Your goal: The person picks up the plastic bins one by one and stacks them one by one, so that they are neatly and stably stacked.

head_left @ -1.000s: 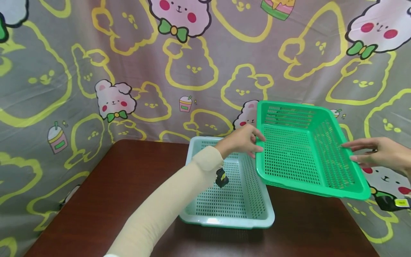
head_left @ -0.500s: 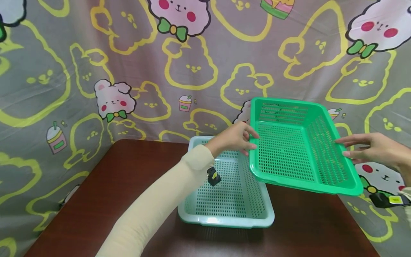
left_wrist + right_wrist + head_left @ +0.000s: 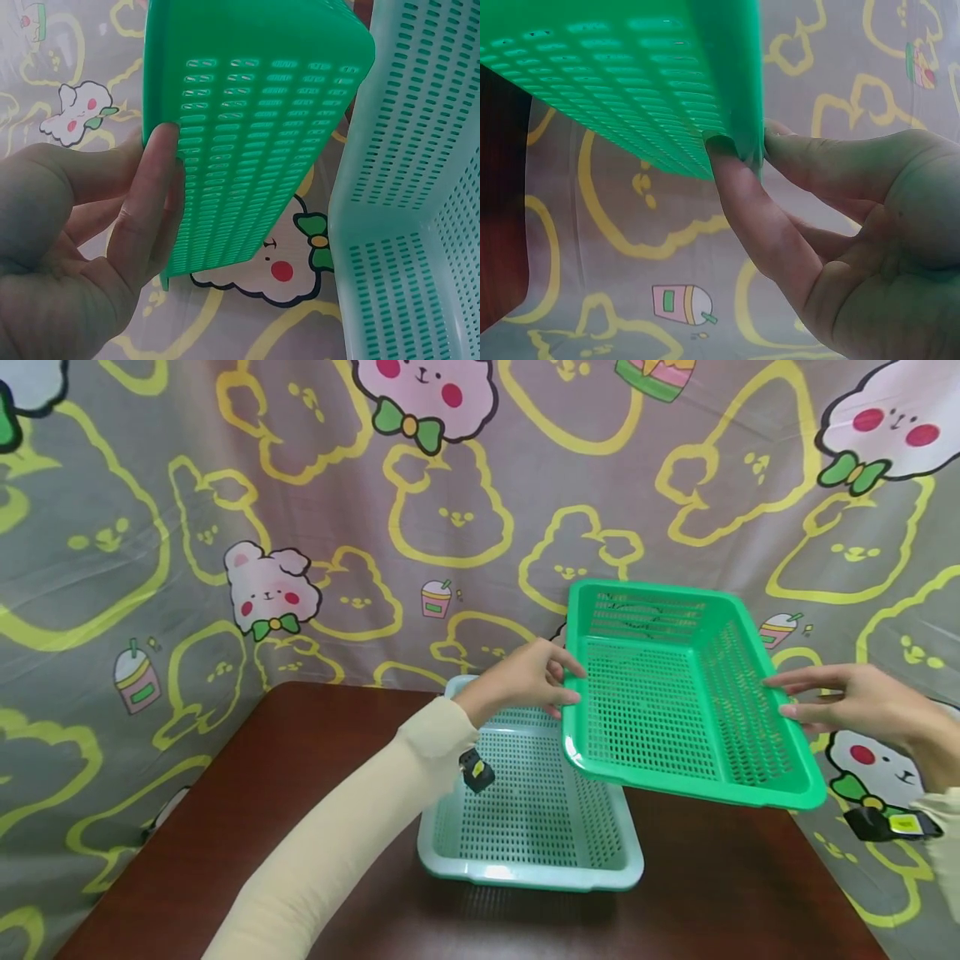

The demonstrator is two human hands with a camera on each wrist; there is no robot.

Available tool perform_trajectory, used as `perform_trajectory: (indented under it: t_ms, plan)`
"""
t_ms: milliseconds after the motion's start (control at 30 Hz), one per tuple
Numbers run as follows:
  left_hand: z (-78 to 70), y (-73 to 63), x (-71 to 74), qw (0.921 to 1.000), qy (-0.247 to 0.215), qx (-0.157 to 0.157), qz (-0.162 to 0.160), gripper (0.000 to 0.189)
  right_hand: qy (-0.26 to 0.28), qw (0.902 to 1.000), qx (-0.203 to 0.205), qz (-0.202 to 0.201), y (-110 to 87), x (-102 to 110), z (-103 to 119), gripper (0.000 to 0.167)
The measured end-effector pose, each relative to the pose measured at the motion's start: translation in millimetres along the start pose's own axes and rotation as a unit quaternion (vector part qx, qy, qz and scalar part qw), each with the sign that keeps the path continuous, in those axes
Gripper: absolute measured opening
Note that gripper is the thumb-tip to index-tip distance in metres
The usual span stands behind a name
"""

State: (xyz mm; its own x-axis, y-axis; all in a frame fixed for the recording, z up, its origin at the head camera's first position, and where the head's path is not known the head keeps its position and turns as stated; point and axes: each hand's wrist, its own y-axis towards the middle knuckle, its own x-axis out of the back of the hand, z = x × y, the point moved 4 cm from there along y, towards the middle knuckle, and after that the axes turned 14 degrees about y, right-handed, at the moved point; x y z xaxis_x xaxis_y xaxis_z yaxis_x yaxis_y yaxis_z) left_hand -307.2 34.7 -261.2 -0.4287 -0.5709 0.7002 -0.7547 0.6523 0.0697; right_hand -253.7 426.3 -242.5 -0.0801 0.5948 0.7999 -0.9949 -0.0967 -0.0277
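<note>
Aloft, LH (image 3: 529, 678) & RH (image 3: 862, 700) pinch grn bskt (image 3: 648, 706) edges.

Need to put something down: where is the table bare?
Widest: the table between its left edge and the pale basket, partly beneath the left sleeve. Also bare: the near table right of that basket. Crowded: farther back there, where the held green basket blocks the head view.

Grey curtain (image 3: 315, 514) w/ bunny prints (image 3: 272, 591) hangs behind dk red-brn tbl (image 3: 270, 777)
</note>
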Motion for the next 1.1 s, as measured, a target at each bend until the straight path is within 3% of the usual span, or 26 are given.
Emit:
perform_trajectory:
  t_ms: [300, 1100]
  plan:
    - [10.3, -9.0, 5.9, 0.9999, -0.012, -0.002, -0.009, 0.04, -0.021, 0.9997, 0.011, -0.006, 6.2, -3.9, 12.5, 0.06]
    - [27.8, -29.2, 19.0, 0.9983, -0.034, 0.038, -0.029, 0.038, 0.04, 0.9975, 0.049, 0.033, 16.1, -20.6, 37.0, 0.055]
